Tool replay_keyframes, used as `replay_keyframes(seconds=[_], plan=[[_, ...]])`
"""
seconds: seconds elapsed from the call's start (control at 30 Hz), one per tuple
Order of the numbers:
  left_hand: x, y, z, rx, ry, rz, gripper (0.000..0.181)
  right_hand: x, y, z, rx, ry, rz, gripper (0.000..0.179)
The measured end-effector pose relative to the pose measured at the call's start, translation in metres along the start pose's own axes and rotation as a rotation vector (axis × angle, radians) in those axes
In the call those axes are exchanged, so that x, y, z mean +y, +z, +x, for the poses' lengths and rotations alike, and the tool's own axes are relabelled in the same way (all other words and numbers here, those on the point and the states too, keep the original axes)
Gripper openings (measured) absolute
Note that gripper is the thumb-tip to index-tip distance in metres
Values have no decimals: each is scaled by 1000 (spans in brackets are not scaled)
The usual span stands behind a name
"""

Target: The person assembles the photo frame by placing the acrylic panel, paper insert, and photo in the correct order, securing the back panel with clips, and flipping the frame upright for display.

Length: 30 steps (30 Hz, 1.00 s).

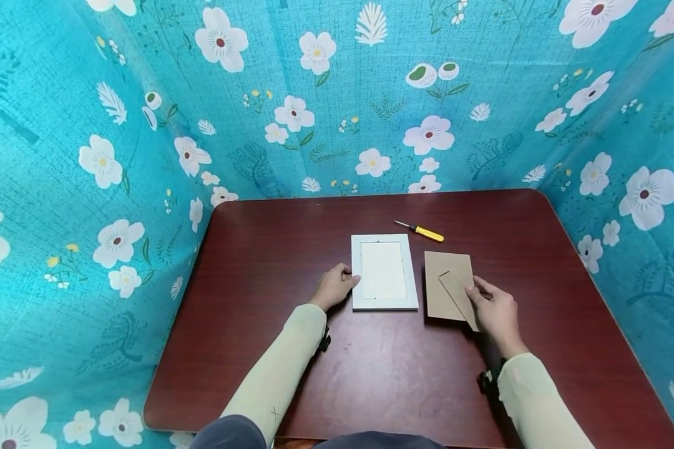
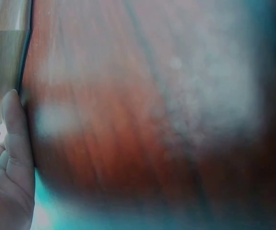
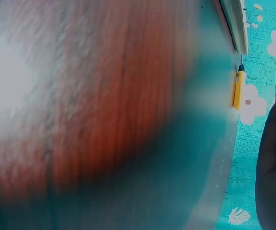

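A white picture frame lies near the middle of the table, a white sheet showing inside its border. My left hand grips its left edge, thumb over the border and the other fingers bent at the side. In the left wrist view, the thumb lies along the frame's edge. To the right, my right hand pinches a brown backing board with a slanted stand leg, thumb on its face. The board is tilted beside the frame. In the right wrist view, my right hand shows only partly.
A screwdriver with a yellow handle lies behind the frame and board, its tip pointing left. The dark red table has rounded corners. A blue flowered cloth hangs around its back and sides.
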State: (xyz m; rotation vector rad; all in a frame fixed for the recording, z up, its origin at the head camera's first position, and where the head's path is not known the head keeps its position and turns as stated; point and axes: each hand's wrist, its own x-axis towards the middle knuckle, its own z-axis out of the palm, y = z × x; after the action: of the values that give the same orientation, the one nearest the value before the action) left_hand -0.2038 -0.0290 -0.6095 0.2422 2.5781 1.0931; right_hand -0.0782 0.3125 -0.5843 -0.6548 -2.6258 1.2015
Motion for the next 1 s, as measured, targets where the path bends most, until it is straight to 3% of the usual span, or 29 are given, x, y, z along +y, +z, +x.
replay_keyframes(seconds=[0.33,1.0], plan=[[0,0,-1,14,6,18,39,-16,6,1,-17,47,47,38],[1,-1,-1,13,17,28,38,-38,27,4,-70,37,126,38]])
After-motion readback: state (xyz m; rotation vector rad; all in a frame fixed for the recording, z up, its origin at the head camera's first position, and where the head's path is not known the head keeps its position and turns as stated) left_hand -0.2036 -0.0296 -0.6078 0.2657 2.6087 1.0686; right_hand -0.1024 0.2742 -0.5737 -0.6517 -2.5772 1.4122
